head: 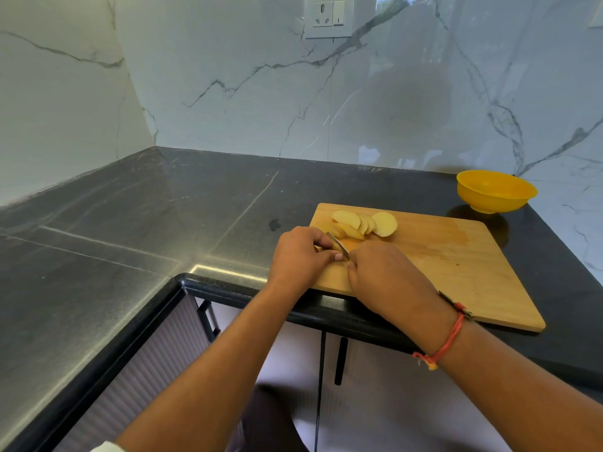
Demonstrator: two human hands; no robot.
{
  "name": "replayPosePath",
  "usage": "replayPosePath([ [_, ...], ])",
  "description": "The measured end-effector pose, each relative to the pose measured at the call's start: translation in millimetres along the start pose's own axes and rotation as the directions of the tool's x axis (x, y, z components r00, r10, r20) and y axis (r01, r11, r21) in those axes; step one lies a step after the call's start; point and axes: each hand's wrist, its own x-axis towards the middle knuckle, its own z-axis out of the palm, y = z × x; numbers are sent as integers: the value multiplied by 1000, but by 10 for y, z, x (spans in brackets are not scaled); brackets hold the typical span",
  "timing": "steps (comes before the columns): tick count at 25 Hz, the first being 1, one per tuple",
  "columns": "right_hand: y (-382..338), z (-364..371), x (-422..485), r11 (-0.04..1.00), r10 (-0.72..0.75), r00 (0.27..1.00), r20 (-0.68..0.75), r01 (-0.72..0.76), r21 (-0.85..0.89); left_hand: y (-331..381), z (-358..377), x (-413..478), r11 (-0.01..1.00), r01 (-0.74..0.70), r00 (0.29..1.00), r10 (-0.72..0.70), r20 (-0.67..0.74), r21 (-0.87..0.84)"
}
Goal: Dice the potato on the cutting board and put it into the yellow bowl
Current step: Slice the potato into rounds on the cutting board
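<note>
Now my left hand (pixel 300 256) pinches a potato piece (pixel 335 248) on the cutting board (pixel 440 256) while my right hand (pixel 381 275) grips the knife (pixel 337 244).

We cannot see the handle of the knife (pixel 337 244): the right grip (pixel 381 272) wraps it. The left grip (pixel 300 256) covers most of the potato piece (pixel 328 228) it holds; together they hide the near corner of the board (pixel 440 256).

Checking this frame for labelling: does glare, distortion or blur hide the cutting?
Head view: wide-angle distortion bows the countertop edge and glare streaks it; marble wall shows reflections; potato slices and yellow bowl look sharp; the left hand pinching a potato piece and right hand gripping the knife partly hide its blade.
</note>
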Motion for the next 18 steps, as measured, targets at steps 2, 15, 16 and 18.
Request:
replayPosePath([
  [2,60,11,-70,1000,-16,1000,5,16,-8,4,2,3,1000,11,1000,-11,-3,16],
  [15,499,-191,-519,979,-176,984,-3,175,-100,58,1,41,993,31,1000,-30,-5,115],
  [16,527,-216,-535,973,-195,981,-1,194,-128,55,-3,50,992,33,999,-32,-10,123],
  [18,590,-282,-559,958,-238,971,-29,230,-169,56,-17,64,990,23,1000,-23,-4,138],
])
